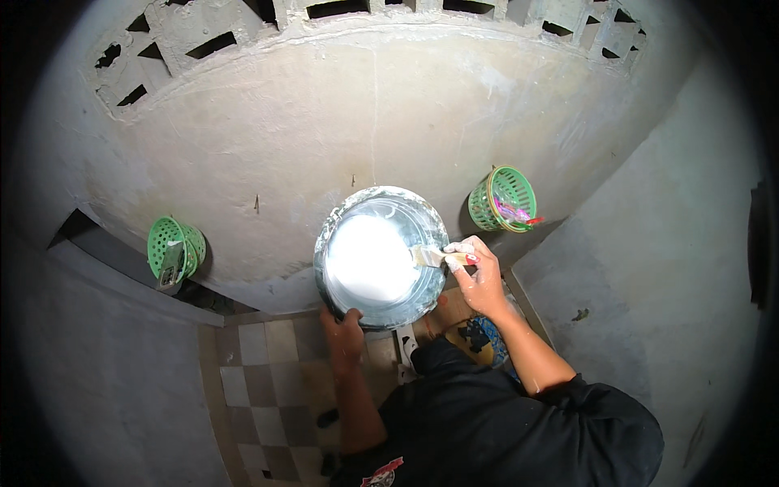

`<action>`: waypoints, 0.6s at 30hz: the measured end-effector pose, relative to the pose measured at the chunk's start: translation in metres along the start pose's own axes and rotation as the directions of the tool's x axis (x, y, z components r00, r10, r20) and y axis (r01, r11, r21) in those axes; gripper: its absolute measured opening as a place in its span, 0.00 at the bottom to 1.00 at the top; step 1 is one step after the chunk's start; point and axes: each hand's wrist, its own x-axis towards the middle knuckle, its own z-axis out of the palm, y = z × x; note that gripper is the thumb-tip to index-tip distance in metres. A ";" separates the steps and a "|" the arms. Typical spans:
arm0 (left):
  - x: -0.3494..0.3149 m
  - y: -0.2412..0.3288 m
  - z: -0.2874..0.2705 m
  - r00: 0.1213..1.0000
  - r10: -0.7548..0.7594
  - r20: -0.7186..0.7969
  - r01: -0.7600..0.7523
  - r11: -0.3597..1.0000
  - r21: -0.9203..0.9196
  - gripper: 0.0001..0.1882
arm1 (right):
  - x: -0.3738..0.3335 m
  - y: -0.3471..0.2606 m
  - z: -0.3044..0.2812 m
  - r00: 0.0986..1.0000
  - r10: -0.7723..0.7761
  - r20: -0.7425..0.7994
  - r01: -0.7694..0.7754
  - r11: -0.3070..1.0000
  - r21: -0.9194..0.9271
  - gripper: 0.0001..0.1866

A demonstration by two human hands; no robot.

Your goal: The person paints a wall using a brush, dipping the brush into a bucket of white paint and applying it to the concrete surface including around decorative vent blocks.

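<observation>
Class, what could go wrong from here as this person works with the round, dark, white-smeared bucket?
The left hand grips the bucket at its near edge; if that slips, the white liquid inside might spill.
The flat, pale brush, held over the bucket, may drip if moved aside.
The right hand is spotted with white, so its hold on the brush might slip.

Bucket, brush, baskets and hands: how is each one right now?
Bucket: open, white stuff inside
Brush: held, bristles in the bucket
Left hand: gripping the bucket's rim
Right hand: closed on the brush
Left green basket: on the wall, something inside
Right green basket: on the wall, pink things inside
</observation>
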 end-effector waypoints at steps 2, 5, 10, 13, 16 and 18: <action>-0.004 0.003 -0.001 1.000 0.023 0.014 -0.024 0.999 0.022 0.27 | 0.001 -0.009 0.006 0.999 -0.043 -0.028 0.042 0.997 -0.060 0.13; -0.006 0.006 0.003 1.000 0.008 -0.014 -0.006 0.992 0.122 0.27 | 0.005 -0.018 0.015 0.999 -0.039 0.002 0.039 0.993 -0.112 0.14; 0.003 0.000 0.008 0.998 0.050 0.026 -0.052 0.993 0.105 0.26 | 0.010 -0.017 0.016 0.997 -0.069 -0.018 0.063 0.977 -0.203 0.15; 0.005 0.002 0.009 0.996 0.061 0.058 -0.064 0.997 0.053 0.25 | 0.014 -0.023 0.010 0.990 -0.071 -0.123 0.050 0.985 -0.166 0.12; 0.007 0.007 0.012 0.994 0.049 0.097 -0.050 0.999 0.014 0.26 | 0.019 -0.018 -0.006 0.984 0.030 -0.176 -0.041 0.997 -0.060 0.11; 0.009 0.010 0.017 0.993 0.037 0.111 -0.037 0.999 -0.003 0.27 | 0.019 -0.009 -0.017 0.973 0.155 -0.169 -0.164 0.986 -0.040 0.12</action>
